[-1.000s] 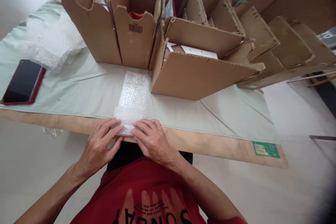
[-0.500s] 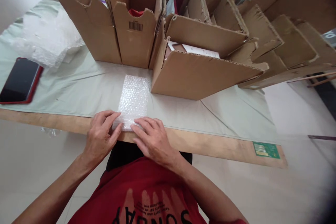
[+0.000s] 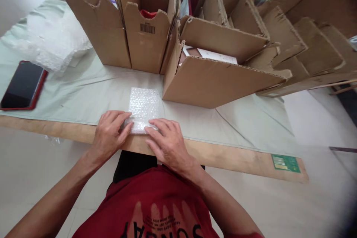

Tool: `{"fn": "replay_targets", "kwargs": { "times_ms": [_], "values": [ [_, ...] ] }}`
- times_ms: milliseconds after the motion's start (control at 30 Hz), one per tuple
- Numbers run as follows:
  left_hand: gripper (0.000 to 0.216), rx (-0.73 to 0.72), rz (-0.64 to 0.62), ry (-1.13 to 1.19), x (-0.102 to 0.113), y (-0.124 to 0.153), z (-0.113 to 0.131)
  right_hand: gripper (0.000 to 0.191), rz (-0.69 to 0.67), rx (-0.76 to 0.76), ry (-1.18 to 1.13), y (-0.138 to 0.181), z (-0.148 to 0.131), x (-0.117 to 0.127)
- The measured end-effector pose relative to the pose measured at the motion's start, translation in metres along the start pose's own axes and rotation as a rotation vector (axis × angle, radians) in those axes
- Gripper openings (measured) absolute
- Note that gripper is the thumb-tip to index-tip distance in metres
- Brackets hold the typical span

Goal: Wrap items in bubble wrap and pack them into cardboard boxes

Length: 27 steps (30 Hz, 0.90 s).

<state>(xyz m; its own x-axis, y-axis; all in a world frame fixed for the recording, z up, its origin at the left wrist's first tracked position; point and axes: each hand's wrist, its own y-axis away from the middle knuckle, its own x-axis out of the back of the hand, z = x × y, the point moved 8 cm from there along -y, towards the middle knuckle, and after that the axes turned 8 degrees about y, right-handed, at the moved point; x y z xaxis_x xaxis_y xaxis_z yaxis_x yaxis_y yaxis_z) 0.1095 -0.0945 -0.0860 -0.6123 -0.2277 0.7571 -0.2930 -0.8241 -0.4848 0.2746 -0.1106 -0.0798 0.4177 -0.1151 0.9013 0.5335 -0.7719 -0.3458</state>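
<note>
A clear sheet of bubble wrap (image 3: 144, 101) lies on the cloth at the table's front edge, its near end folded over into a flat band. My left hand (image 3: 111, 130) holds the left end of this fold between thumb and fingers. At the fold's right end, the fingers of my right hand (image 3: 169, 137) press on the plastic, with the thumb lower, over the wooden edge. Whether anything lies inside the fold, I cannot tell.
Several cardboard holders (image 3: 192, 85) with items in them stand along the back and right. Crumpled bubble wrap (image 3: 55, 44) and a phone in a red case (image 3: 23, 85) lie at left. A bare wooden edge (image 3: 223, 152) runs along the front.
The bubble wrap's flat part has become shorter as its near end is folded away from me. Both hands have shifted slightly forward with the fold.
</note>
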Motion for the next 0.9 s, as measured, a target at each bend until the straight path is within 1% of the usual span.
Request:
{"fn": "replay_targets", "kwargs": {
  "times_ms": [67, 100, 167, 233, 300, 400, 433, 500, 567, 600, 667, 733, 767, 833, 900],
  "values": [
    [0.023, -0.006, 0.050, -0.005, 0.003, 0.001, 0.000, 0.025, -0.056, 0.058, 0.033, -0.004, -0.003, -0.008],
    [0.026, -0.014, 0.056, 0.009, 0.005, 0.004, 0.002, 0.025, -0.072, 0.054, 0.027, -0.006, -0.002, -0.010],
    [0.032, -0.037, 0.026, 0.061, 0.008, 0.011, 0.010, 0.025, -0.091, 0.006, -0.053, -0.008, 0.004, -0.013],
    [0.033, -0.049, -0.020, 0.119, 0.009, 0.017, 0.016, 0.025, -0.125, -0.049, -0.169, -0.008, 0.009, -0.014],
    [0.031, -0.032, -0.051, 0.144, 0.007, 0.016, 0.016, 0.025, -0.130, -0.084, -0.196, -0.006, 0.012, -0.011],
    [0.026, -0.006, -0.040, 0.066, -0.002, 0.003, 0.006, 0.027, -0.060, -0.083, -0.038, -0.008, 0.011, 0.000],
    [0.025, -0.003, -0.020, 0.027, -0.004, -0.003, 0.002, 0.029, -0.058, -0.057, 0.018, -0.010, 0.008, 0.001],
    [0.027, 0.024, 0.054, -0.015, -0.003, -0.009, -0.003, 0.033, -0.118, 0.009, 0.090, -0.016, 0.002, -0.005],
    [0.029, 0.128, 0.154, 0.040, 0.007, -0.006, -0.006, 0.030, -0.193, 0.023, 0.097, -0.023, 0.005, -0.014],
    [0.028, 0.222, 0.201, 0.105, 0.012, 0.001, -0.008, 0.028, -0.201, -0.013, 0.069, -0.027, 0.010, -0.016],
    [0.028, 0.468, 0.254, 0.311, 0.015, 0.023, -0.012, 0.027, -0.149, -0.145, -0.062, -0.031, 0.024, -0.014],
    [0.033, 0.696, 0.249, 0.585, 0.004, 0.046, -0.010, 0.028, -0.062, -0.293, -0.261, -0.027, 0.036, -0.008],
    [0.038, 0.776, 0.233, 0.727, -0.006, 0.054, -0.006, 0.028, -0.033, -0.351, -0.373, -0.023, 0.038, -0.006],
    [0.045, 0.854, 0.176, 0.976, -0.030, 0.060, 0.006, 0.025, -0.027, -0.406, -0.580, -0.012, 0.034, -0.005],
    [0.044, 0.861, 0.132, 1.114, -0.047, 0.055, 0.016, 0.019, -0.031, -0.396, -0.679, -0.002, 0.027, -0.001]
  ]
}}
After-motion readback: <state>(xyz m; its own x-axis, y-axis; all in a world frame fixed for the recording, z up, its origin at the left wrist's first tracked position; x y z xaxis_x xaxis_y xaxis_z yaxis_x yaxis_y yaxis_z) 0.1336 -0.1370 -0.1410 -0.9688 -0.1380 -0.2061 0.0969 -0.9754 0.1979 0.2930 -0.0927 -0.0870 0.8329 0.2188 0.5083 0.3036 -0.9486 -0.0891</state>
